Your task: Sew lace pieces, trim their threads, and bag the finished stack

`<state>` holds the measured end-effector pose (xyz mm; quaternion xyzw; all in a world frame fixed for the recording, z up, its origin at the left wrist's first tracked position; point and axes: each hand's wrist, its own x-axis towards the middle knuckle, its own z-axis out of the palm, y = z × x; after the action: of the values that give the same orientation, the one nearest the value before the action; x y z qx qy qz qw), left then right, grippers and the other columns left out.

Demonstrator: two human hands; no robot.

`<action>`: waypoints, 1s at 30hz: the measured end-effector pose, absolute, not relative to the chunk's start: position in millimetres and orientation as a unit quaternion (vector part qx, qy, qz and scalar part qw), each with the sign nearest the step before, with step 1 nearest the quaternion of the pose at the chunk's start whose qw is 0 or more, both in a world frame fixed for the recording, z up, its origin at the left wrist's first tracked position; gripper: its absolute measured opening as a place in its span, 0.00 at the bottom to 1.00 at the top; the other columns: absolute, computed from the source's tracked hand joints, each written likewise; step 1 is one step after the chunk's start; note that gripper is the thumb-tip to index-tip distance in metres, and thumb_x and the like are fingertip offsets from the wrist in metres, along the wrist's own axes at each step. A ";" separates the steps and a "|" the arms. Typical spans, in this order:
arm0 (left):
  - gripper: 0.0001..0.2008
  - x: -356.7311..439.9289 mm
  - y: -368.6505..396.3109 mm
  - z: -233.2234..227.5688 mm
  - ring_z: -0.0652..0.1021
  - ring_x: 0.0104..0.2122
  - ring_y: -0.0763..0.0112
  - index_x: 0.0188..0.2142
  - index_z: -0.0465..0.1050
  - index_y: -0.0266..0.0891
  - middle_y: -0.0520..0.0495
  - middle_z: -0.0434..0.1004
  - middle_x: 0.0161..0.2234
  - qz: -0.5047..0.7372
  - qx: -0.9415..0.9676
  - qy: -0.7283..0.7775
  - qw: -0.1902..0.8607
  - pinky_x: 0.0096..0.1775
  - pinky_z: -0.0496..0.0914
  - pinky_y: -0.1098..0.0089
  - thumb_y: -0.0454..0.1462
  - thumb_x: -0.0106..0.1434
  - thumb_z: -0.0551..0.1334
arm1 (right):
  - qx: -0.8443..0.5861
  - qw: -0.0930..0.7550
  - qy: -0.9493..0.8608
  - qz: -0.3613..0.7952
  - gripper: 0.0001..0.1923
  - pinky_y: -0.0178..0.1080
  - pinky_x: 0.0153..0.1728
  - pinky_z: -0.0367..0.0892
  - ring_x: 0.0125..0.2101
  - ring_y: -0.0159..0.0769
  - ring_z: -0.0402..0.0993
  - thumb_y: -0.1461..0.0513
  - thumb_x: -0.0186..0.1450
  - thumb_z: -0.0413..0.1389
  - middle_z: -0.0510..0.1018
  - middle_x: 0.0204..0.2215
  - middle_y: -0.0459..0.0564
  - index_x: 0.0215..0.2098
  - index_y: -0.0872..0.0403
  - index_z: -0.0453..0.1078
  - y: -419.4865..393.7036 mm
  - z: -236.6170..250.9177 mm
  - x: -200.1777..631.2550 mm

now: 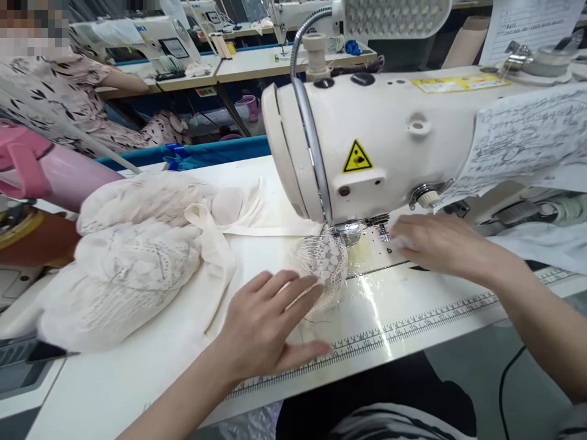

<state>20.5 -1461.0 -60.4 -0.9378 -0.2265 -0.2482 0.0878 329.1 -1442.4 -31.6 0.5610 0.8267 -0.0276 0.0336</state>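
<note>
My left hand (pixel 268 324) lies palm down with its fingers spread, the fingertips on a piece of cream lace (pixel 323 260). The lace lies flat on the table, its upper edge close to the presser foot of a white sewing machine (pixel 367 146). My right hand (pixel 435 244) is just right of the needle area, below the machine head. Its fingers are curled together and partly blurred, and what they hold, if anything, cannot be made out. A cream fabric strip (pixel 270 229) runs leftward from beside the lace and loops over the table.
A large bundle of cream lace pieces (pixel 132 269) sits on the left of the table. Near the left edge stand a pink bottle (pixel 68 168) and a brown container (pixel 36 235). A printed ruler (pixel 367 342) follows the front edge. Another person (pixel 68 91) sits beyond, by other sewing machines.
</note>
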 end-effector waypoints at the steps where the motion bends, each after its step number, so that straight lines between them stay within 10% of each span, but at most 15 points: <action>1: 0.28 12.1 -1466.9 -65.0 0.77 0.37 0.60 0.44 0.76 0.35 0.44 0.82 0.40 -0.245 -0.941 -0.204 0.113 0.32 0.67 0.62 0.57 0.65 0.54 | 0.553 0.034 0.833 -0.002 0.10 0.36 0.21 0.52 0.22 0.34 0.67 0.71 0.58 0.51 0.76 0.33 0.50 0.36 0.54 0.69 -1453.9 -34.7 336.9; 7: 0.11 -4.2 -1500.2 -87.2 0.78 0.41 0.64 0.46 0.73 0.35 0.44 0.80 0.44 -0.235 -0.917 -0.305 0.107 0.34 0.71 0.69 0.30 0.63 0.62 | 0.531 0.007 0.839 0.123 0.17 0.36 0.18 0.51 0.25 0.39 0.69 0.76 0.57 0.45 0.76 0.30 0.53 0.36 0.55 0.68 -1485.5 -67.2 366.1; 11: 0.08 8.1 -1492.9 -72.5 0.79 0.40 0.70 0.46 0.67 0.35 0.44 0.78 0.45 -0.227 -0.887 -0.400 -0.044 0.32 0.73 0.72 0.30 0.69 0.53 | 0.519 -0.029 0.835 0.183 0.13 0.38 0.19 0.57 0.26 0.40 0.72 0.73 0.62 0.47 0.79 0.35 0.56 0.38 0.57 0.70 -1468.4 -64.2 348.1; 17: 0.10 26.8 -1464.4 -46.3 0.70 0.21 0.68 0.33 0.65 0.37 0.52 0.70 0.23 -0.131 -0.929 -0.346 0.013 0.22 0.64 0.68 0.27 0.66 0.48 | 0.349 -0.093 0.926 0.113 0.20 0.36 0.28 0.65 0.41 0.39 0.73 0.71 0.66 0.47 0.78 0.44 0.54 0.54 0.55 0.69 -1444.4 -61.1 285.5; 23: 0.13 35.9 -1447.7 -45.0 0.72 0.32 0.62 0.43 0.66 0.33 0.46 0.74 0.35 -0.078 -0.944 -0.317 -0.047 0.31 0.67 0.64 0.38 0.61 0.62 | 0.312 -0.143 0.938 0.051 0.14 0.35 0.31 0.65 0.38 0.34 0.72 0.66 0.70 0.47 0.79 0.39 0.49 0.44 0.52 0.74 -1425.7 -82.4 273.7; 30: 0.12 50.0 -1422.3 -85.3 0.65 0.24 0.71 0.27 0.69 0.38 0.54 0.67 0.21 -0.216 -0.914 -0.301 0.169 0.32 0.59 0.67 0.22 0.59 0.55 | 0.345 -0.212 0.912 0.057 0.11 0.37 0.39 0.65 0.37 0.32 0.74 0.65 0.70 0.49 0.80 0.41 0.46 0.44 0.50 0.74 -1425.4 -99.5 279.3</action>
<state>50.0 -1422.3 -85.3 -0.9135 -0.3006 -0.2156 0.1692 279.3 -1425.4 -99.5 0.3454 0.9125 0.0569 -0.2118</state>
